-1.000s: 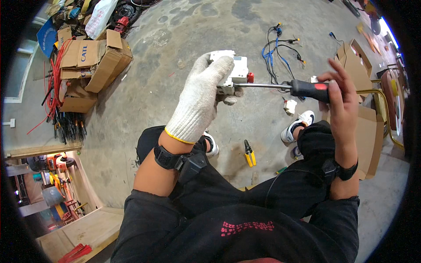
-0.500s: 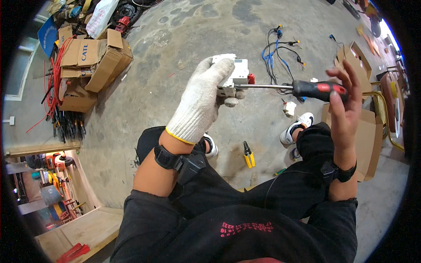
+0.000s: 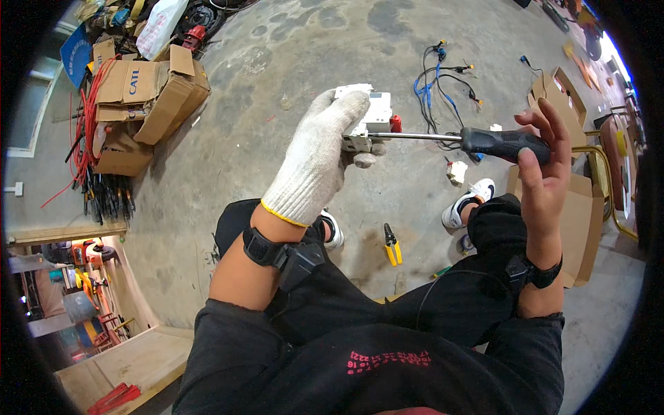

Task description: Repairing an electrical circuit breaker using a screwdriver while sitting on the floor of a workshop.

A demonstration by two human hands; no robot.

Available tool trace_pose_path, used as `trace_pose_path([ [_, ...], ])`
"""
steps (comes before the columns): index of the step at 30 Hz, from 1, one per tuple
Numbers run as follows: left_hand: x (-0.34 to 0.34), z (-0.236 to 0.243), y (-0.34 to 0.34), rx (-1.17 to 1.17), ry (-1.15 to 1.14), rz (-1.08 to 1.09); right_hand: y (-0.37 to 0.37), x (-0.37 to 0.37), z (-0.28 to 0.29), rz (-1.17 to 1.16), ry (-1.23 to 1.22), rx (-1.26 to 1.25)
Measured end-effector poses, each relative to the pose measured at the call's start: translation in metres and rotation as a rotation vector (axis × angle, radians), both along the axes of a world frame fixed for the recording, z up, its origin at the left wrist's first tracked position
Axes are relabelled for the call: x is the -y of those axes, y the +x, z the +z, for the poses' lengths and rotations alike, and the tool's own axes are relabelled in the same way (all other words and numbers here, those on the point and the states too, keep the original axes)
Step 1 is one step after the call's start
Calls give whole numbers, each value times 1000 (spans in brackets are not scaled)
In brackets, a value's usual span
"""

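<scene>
Gray concrete floor (image 3: 242,145), stained in patches, spreads around the seated person. Far left, cardboard boxes (image 3: 162,104) stand beside a bundle of red wires (image 3: 88,124). Above the floor, near the middle of the scene, the left hand (image 3: 308,149), in a white knit glove, grasps a white device (image 3: 379,111) with a red part on its right side. From the right, a screwdriver (image 3: 501,143) lies level, its shaft reaching the device's near side; its tip is too hidden to tell how it sits. The bare right hand (image 3: 550,162) loosely grasps the end of the black handle, its thumb below and some fingers lifted. Beyond the handle lie blue and black cables (image 3: 441,52). Nearer, 1 pair of yellow-handled pliers (image 3: 392,249) rests between 2 white shoes (image 3: 477,199).
</scene>
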State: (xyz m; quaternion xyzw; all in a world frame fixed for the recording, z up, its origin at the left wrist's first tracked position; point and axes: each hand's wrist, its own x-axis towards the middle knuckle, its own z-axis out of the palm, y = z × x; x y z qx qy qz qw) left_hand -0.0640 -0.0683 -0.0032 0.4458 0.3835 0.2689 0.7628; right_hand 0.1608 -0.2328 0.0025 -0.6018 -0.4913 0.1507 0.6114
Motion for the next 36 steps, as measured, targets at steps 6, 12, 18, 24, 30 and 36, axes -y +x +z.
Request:
trace_pose_path([
  [6,0,0,0,-18,11,2,4,1,1,69,-8,-3],
  [12,-2,-3,0,-33,-24,-29,4,4,-3,72,73,105],
  [18,-1,-1,-3,-58,12,9,3,3,12,79,-399,-340],
  [24,-3,-2,-1,-75,68,29,0,3,10,60,-314,-224],
  [30,-5,-2,0,-61,23,37,0,0,-4,137,12,95],
  [36,0,0,-2,-60,58,8,15,2,5,100,-579,-275],
])
